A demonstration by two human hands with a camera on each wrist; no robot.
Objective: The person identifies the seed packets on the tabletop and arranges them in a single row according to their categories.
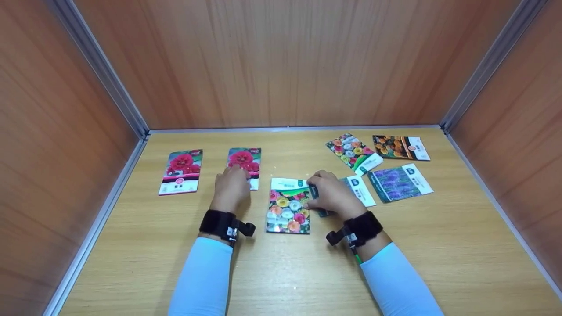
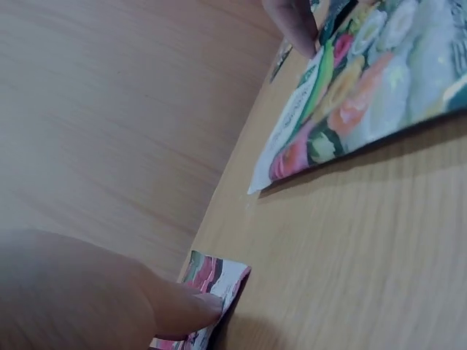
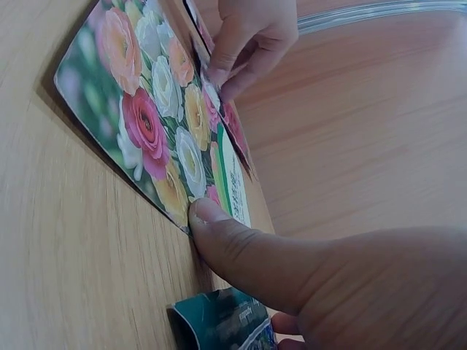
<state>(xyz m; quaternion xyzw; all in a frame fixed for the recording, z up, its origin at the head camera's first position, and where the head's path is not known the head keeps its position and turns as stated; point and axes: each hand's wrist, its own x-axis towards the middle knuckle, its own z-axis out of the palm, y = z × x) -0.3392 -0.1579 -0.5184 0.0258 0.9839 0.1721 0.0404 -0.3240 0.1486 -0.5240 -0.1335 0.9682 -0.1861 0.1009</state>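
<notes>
My left hand (image 1: 232, 186) is over the lower left part of a pink-flower seed packet (image 1: 246, 157), its thumb (image 2: 182, 302) on the white end; the fingertips appear to pinch it. My right hand (image 1: 333, 194) holds the right edge of a multicoloured-flower seed packet (image 1: 287, 213), white end away from me. The right thumb (image 3: 219, 219) is on that edge, while its other fingers are partly hidden. Beneath the right hand lies a dark seed packet with a white end (image 1: 361, 192), mostly covered.
Another pink-flower packet (image 1: 181, 172) lies at the left. To the right are a second multicoloured-flower packet (image 1: 349, 149), an orange-flower packet (image 1: 395, 147) and a purple-flower packet (image 1: 397, 183). Wood-grain panels (image 1: 290, 66) with metal edging enclose the table (image 1: 281, 276) at the back and sides.
</notes>
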